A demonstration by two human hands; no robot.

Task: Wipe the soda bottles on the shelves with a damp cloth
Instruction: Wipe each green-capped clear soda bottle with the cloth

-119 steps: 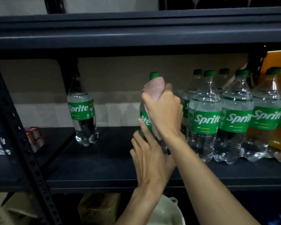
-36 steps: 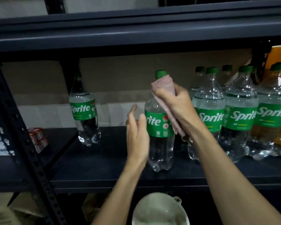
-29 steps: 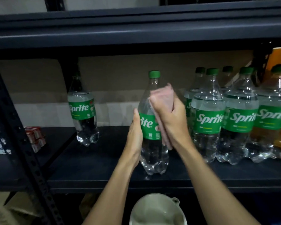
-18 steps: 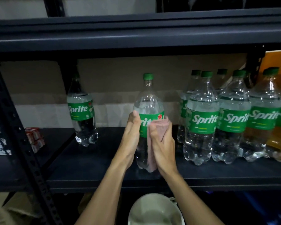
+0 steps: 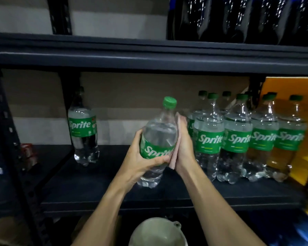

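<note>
Left hand (image 5: pixel 140 162) curls its fingers and thumb around the soda bottle (image 5: pixel 159 134), gripping it across the glossy green label (image 5: pixel 155 151). Right hand (image 5: pixel 185 150) lies flat with its fingers straight, pressing a soft pink cloth (image 5: pixel 173 161) against the bottle's 3 o'clock side; the cloth shows as a thin folded strip between palm and plastic.

The bottle is clear, ribbed plastic with a lobed base and a ridged green cap (image 5: pixel 169 102). It is tilted, cap toward 1 o'clock, above the matte dark metal shelf (image 5: pixel 100 178); whether its base touches the shelf cannot be told.

At 3 o'clock, just beside the right hand, a cluster of upright bottles (image 5: pixel 236 139) of the same kind stands packed together. At 9 o'clock, well apart, a lone bottle (image 5: pixel 83 128) stands by the back post. Farther toward 9 o'clock are small red-and-white cartons (image 5: pixel 28 151), blurred.

At 6 o'clock, below the shelf edge, sits a pale rounded bowl (image 5: pixel 155 233) with a small lug on its rim. At 1 o'clock, on the shelf above, are dark shiny bottles (image 5: pixel 238 18). A flat orange-yellow panel (image 5: pixel 288 87) stands at the far 3 o'clock edge.
</note>
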